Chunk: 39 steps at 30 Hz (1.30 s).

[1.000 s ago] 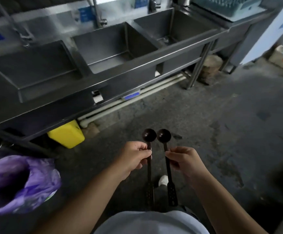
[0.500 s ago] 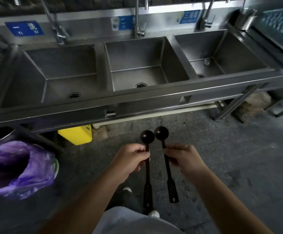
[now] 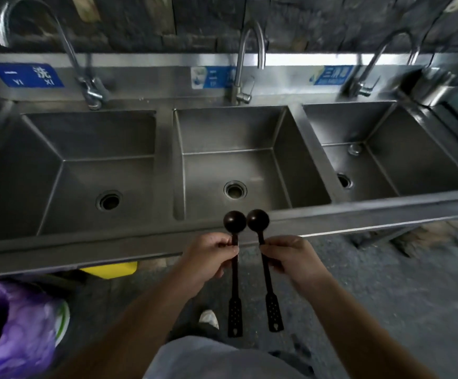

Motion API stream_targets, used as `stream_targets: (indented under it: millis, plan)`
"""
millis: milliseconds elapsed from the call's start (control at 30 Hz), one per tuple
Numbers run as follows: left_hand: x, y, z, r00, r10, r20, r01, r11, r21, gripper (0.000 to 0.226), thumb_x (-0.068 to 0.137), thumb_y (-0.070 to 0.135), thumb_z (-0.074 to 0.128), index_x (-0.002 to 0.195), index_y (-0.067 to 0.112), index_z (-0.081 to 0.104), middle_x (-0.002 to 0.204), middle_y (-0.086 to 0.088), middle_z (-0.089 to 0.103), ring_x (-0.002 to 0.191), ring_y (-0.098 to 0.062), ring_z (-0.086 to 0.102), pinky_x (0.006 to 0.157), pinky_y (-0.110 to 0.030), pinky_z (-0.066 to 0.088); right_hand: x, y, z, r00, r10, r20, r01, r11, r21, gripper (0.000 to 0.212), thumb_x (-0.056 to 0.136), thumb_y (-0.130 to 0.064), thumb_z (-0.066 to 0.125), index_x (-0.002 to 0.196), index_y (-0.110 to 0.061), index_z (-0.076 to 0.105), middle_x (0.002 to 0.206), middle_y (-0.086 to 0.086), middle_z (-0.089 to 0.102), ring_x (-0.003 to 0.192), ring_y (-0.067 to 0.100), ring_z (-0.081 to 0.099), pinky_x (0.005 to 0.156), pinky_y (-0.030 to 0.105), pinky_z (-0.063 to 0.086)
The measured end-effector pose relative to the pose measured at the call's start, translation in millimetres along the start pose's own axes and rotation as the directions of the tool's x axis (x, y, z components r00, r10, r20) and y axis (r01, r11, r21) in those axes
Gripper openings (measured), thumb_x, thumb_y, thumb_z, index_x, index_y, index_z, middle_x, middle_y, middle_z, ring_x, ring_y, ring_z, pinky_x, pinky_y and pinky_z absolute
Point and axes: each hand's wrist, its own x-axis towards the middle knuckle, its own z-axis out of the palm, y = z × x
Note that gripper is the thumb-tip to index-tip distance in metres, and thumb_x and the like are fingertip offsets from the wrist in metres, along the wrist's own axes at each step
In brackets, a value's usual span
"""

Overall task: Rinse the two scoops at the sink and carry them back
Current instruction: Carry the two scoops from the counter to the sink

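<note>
Two dark long-handled scoops are held side by side, bowls up and almost touching, over the front rim of the steel sink unit. My left hand grips the left scoop just below its bowl. My right hand grips the right scoop the same way. Both perforated handle ends hang down toward the floor. The middle basin lies straight ahead, its faucet curving over it with no water running.
A left basin and a right basin flank the middle one, each with its own faucet. A purple-lined bin stands at the lower left, and a yellow container sits under the sink. A metal cup stands at the far right.
I have moved closer to the sink and now face it squarely. The scoop bowls have gone from over the floor to over the front rim. Both grips are unchanged.
</note>
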Motion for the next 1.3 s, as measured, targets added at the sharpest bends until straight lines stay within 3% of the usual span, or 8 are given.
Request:
stream_targets:
  millis: [133,267,433,633,867,1100,1200,1300]
  plan:
    - [54.4,35.4,-8.5,0.999,0.01,-0.033,-0.01,1.0,-0.003,0.016,0.084,0.009,0.07,0.073,0.021,0.073,0.062,0.002,0.074,0.049,-0.005,0.064,0.036,-0.018,0.037,53.6,-34.9,-1.2,1.0,0.006,-0.001,-0.006,1.0,-0.013,0.028,0.084,0.0,0.069,0.062,-0.015,0.078,0.054,0.0,0.064,0.046,0.01,0.05,0.044,0.018,0.035]
    - [103.1,56.0,-8.4,0.999,-0.018,-0.052,0.017,1.0,-0.01,0.011,0.085,0.009,0.069,0.078,0.018,0.072,0.059,0.005,0.072,0.048,-0.003,0.062,0.037,-0.017,0.039,101.5,-59.2,-6.9,0.999,0.048,0.011,-0.049,0.999,0.02,0.031,0.085,0.002,0.068,0.061,-0.014,0.078,0.058,0.007,0.061,0.05,0.013,0.05,0.051,0.025,0.034]
    - [167.7,78.8,-1.4,0.992,-0.065,-0.105,0.065,0.998,-0.001,0.007,0.086,0.015,0.068,0.083,0.02,0.072,0.069,0.004,0.076,0.057,-0.006,0.069,0.04,-0.015,0.041,175.5,-83.9,-30.1,0.991,0.11,0.076,-0.108,0.994,-0.025,0.011,0.089,0.002,0.065,0.089,0.009,0.073,0.082,0.025,0.064,0.074,0.03,0.053,0.066,0.037,0.04]
    - [255.1,85.4,2.3,0.959,-0.197,-0.205,0.193,0.98,-0.036,0.006,0.09,0.018,0.064,0.087,0.02,0.069,0.082,-0.001,0.074,0.062,-0.006,0.065,0.048,-0.016,0.045,280.6,-88.3,-58.1,0.96,0.267,0.09,-0.261,0.963,-0.069,0.012,0.092,0.0,0.065,0.087,-0.003,0.075,0.075,0.014,0.066,0.06,0.017,0.055,0.057,0.026,0.042]
    - [366.0,12.6,-3.6,0.876,-0.394,-0.277,0.352,0.917,-0.19,0.008,0.09,0.015,0.064,0.086,0.022,0.066,0.076,-0.001,0.066,0.066,-0.01,0.061,0.056,-0.022,0.047,407.1,-23.9,-70.5,0.915,0.402,-0.038,-0.404,0.907,-0.121,0.007,0.089,-0.005,0.071,0.086,-0.01,0.074,0.068,0.009,0.066,0.061,0.016,0.06,0.062,0.027,0.05]
    - [452.6,-104.9,-2.6,0.824,-0.455,-0.337,0.44,0.889,-0.124,0.018,0.088,0.011,0.066,0.073,0.021,0.066,0.066,-0.005,0.063,0.047,-0.007,0.056,0.037,-0.016,0.041,491.6,81.5,-67.7,0.913,0.389,-0.12,-0.407,0.878,-0.253,0.009,0.092,-0.003,0.065,0.085,-0.003,0.071,0.063,0.007,0.057,0.053,0.013,0.048,0.037,0.012,0.038]
    - [477.1,-138.2,-1.7,0.808,-0.481,-0.34,0.481,0.872,-0.09,0.021,0.088,0.01,0.067,0.07,0.021,0.063,0.066,-0.005,0.063,0.039,0.002,0.054,0.036,-0.014,0.042,511.7,119.1,-68.6,0.905,0.401,-0.14,-0.425,0.857,-0.291,0.024,0.091,-0.007,0.066,0.069,-0.015,0.067,0.073,0.012,0.062,0.064,0.019,0.053,0.056,0.027,0.043]
    - [490.0,-160.8,-1.0,0.783,-0.531,-0.325,0.529,0.843,-0.101,0.002,0.089,0.012,0.066,0.089,0.013,0.066,0.077,-0.009,0.064,0.049,-0.006,0.057,0.038,-0.013,0.043,524.6,143.2,-70.5,0.906,0.397,-0.15,-0.424,0.846,-0.324,0.031,0.09,-0.01,0.066,0.06,-0.016,0.066,0.073,0.013,0.062,0.074,0.025,0.054,0.07,0.037,0.039]
